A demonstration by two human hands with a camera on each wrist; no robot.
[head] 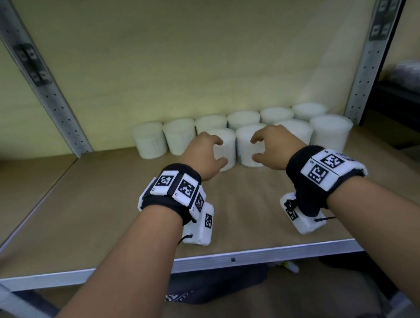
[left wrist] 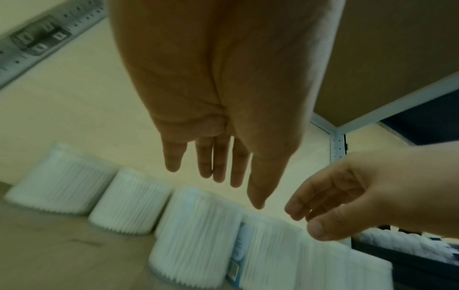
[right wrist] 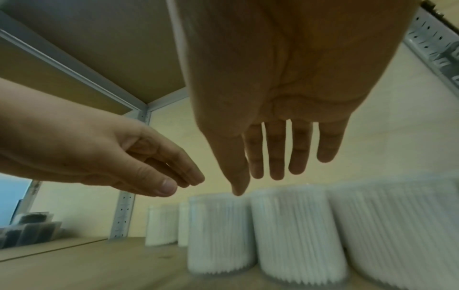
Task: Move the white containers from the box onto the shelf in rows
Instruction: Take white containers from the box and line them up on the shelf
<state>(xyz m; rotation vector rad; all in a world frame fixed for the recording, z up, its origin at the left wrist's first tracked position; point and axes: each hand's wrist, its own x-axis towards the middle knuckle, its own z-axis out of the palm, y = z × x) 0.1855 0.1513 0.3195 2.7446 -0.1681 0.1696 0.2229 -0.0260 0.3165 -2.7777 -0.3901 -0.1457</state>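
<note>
Containers point(head: 247, 145) upright on shelf point(head: 106, 221) (swab-filled).

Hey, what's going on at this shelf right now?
A person is stocking a shelf with white containers. Six stand in a back row against the wall, and a front row of four has been started on the right side. The left hand and the right hand are both open and empty, each just in front of one of the two leftmost front-row containers. From the wrist views, neither hand seems to touch them. The box is not in view.
</note>
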